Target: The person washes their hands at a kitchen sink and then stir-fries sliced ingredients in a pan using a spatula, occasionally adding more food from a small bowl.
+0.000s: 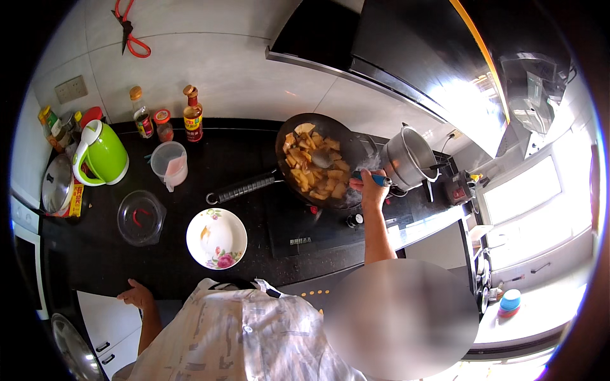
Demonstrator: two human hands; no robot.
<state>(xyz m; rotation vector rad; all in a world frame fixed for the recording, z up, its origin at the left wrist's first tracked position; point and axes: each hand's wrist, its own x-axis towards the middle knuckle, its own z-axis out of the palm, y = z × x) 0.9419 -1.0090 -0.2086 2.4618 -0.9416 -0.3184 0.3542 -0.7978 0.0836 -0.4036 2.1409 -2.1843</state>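
My right hand [373, 188] grips the blue handle of a metal spatula [322, 159], whose head rests among browned food slices [310, 177] in a dark wok [281, 125]. Steam rises at the wok's right side, and its black handle [245, 186] points left. My left hand [136, 295] is at the counter's front edge, fingers apart, holding nothing. Between the hands a white floral bowl [216, 238] stands on the black counter, with a small brown stain inside. Left of it is a clear plastic container [141, 218] with red pieces in it.
Behind the bowl stand a plastic measuring jug [169, 164], a sauce bottle [193, 114] and a green electric kettle [102, 152]. A metal pot [411, 157] stands right of the wok. The range hood [381, 85] overhangs the stove. Red-handled scissors [127, 31] hang on the wall.
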